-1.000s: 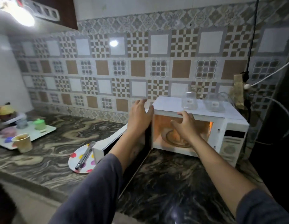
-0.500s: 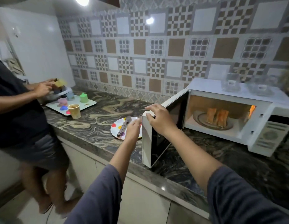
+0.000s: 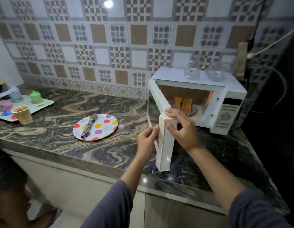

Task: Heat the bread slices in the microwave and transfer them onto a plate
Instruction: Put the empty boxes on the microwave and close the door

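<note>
A white microwave (image 3: 228, 111) stands on the marble counter at the right, lit inside. Its door (image 3: 164, 139) hangs open toward me. Two bread slices (image 3: 183, 103) lie on the turntable inside. My right hand (image 3: 180, 127) grips the door's top outer corner, fingers curled over the edge. My left hand (image 3: 147, 139) touches the door's outer edge with thumb and fingertips. A white plate with coloured dots (image 3: 108, 127) lies to the left of the door, with metal tongs (image 3: 89, 125) resting on it.
A white tray (image 3: 44, 102) with small coloured cups and a paper cup (image 3: 22, 114) sits at the far left. Two clear glass jars (image 3: 192, 71) stand on top of the microwave. Cables hang at the right. Another person's legs show at the lower left.
My right hand came out of the microwave cavity and took the door's corner. My left hand went from the door's top to the plate side, then back to the door edge. The view swung left.
</note>
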### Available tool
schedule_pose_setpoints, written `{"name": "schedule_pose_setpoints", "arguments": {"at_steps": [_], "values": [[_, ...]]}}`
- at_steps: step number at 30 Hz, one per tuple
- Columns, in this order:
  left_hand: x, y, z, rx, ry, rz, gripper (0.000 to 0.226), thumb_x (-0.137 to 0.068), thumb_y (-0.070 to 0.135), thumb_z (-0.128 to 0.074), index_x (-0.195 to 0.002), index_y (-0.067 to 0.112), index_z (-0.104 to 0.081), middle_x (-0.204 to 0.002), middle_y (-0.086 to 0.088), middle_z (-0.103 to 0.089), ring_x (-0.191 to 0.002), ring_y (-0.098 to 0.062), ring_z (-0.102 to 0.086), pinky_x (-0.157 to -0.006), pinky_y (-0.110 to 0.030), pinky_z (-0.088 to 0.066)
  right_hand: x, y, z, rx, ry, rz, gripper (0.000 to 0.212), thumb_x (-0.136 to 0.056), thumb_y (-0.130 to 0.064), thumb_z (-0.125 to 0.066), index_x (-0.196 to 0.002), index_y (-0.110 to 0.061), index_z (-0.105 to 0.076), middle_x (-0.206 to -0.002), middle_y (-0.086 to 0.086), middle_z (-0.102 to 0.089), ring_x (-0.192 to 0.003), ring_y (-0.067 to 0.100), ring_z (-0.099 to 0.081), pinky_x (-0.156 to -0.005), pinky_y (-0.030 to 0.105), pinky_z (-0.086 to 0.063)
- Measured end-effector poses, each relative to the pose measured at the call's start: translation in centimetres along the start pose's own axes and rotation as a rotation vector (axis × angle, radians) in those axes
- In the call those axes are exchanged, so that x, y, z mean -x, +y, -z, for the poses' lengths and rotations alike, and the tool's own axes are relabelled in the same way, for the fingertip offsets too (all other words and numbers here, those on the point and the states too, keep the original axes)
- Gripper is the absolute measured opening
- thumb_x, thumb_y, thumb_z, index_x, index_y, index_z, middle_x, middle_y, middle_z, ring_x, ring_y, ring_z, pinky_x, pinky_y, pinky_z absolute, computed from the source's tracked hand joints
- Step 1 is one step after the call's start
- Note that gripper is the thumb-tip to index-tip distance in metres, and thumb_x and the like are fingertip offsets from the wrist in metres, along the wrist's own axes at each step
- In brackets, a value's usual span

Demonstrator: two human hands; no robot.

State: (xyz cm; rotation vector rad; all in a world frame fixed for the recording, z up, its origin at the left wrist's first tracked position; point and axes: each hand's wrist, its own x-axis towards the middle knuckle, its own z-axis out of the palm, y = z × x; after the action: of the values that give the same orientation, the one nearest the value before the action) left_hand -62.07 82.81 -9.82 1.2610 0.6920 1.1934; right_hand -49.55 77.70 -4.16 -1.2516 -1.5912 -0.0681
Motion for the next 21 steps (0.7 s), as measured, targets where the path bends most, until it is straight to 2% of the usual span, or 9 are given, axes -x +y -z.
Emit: {"name": "schedule_pose_setpoints", "arguments": {"at_steps": [2, 4, 7, 10, 14, 18, 21], "values": [[-0.7, -0.7, -3.5, -0.028, -0.066, -0.004, 0.019, -0.091, 0.018, -0.056, -0.080, 0.013, -0.070, -0.066, 0.006, -0.066, -0.064, -0.006, -0.058, -0.061, -0.020, -0.048, 0.0, 2.2, 2.8, 0.060, 0.037, -0.029, 0.025, -0.081, -0.013, -0.070, -0.103, -0.001, -0.067, -0.114, 0.000, -0.062, -0.114, 0.003, -0.053, -0.100, 0.011, -0.039], [-1.5, -1.3, -6.9, -0.086, -0.134, -0.028, 0.013, -0.090, 0.016, -0.058, -0.085, 0.012, -0.069, -0.070, 0.006, -0.067, -0.064, 0.000, -0.059, -0.061, -0.016, -0.047, -0.3, 4.4, 5.3, 0.120, 0.058, -0.072, 0.027, -0.081, -0.012, -0.071, -0.105, 0.000, -0.065, -0.115, 0.006, -0.064, -0.113, 0.007, -0.056, -0.099, 0.010, -0.040], [-3.1, -2.7, -11.2, -0.132, -0.182, -0.055, 0.006, -0.087, 0.016, -0.062, -0.090, 0.013, -0.068, -0.075, 0.005, -0.067, -0.068, 0.000, -0.061, -0.064, -0.015, -0.049, -1.0, 7.6, 8.5, 0.207, 0.054, -0.127, 0.030, -0.081, -0.012, -0.070, -0.109, -0.002, -0.064, -0.118, 0.009, -0.064, -0.114, 0.015, -0.057, -0.101, 0.019, -0.043], [-5.6, -4.1, -14.7, -0.168, -0.169, -0.069, 0.003, -0.086, 0.016, -0.064, -0.087, 0.015, -0.067, -0.072, 0.004, -0.065, -0.062, 0.003, -0.055, -0.061, -0.012, -0.047, -2.5, 10.8, 10.5, 0.280, 0.040, -0.183, 0.037, -0.080, -0.014, -0.072, -0.114, -0.003, -0.063, -0.120, 0.010, -0.064, -0.118, 0.018, -0.056, -0.103, 0.027, -0.043], [-9.1, -5.4, -18.4, -0.198, -0.180, -0.071, 0.006, -0.085, 0.017, -0.065, -0.086, 0.012, -0.067, -0.065, 0.007, -0.061, -0.056, 0.007, -0.052, -0.057, -0.007, -0.042, -4.7, 14.5, 12.4, 0.295, 0.040, -0.256, 0.044, -0.080, -0.013, -0.071, -0.121, -0.003, -0.060, -0.124, 0.010, -0.062, -0.122, 0.019, -0.053, -0.101, 0.014, -0.033], [-12.1, -7.1, -21.1, -0.217, -0.167, -0.078, 0.012, -0.085, 0.020, -0.065, -0.086, 0.008, -0.067, -0.067, 0.003, -0.062, -0.059, 0.004, -0.053, -0.059, -0.010, -0.043, -6.6, 17.8, 13.8, 0.254, 0.041, -0.281, 0.044, -0.080, -0.008, -0.071, -0.121, 0.001, -0.059, -0.128, 0.013, -0.060, -0.123, 0.018, -0.052, -0.098, 0.003, -0.026], [-13.9, -8.0, -22.6, -0.232, -0.140, -0.091, 0.011, -0.085, 0.020, -0.065, -0.086, 0.009, -0.067, -0.069, 0.001, -0.063, -0.062, 0.003, -0.054, -0.061, -0.012, -0.045, -7.8, 20.2, 14.4, 0.237, 0.041, -0.237, 0.043, -0.079, -0.007, -0.072, -0.119, 0.004, -0.060, -0.127, 0.015, -0.059, -0.120, 0.010, -0.048, -0.097, -0.004, -0.022]]}}
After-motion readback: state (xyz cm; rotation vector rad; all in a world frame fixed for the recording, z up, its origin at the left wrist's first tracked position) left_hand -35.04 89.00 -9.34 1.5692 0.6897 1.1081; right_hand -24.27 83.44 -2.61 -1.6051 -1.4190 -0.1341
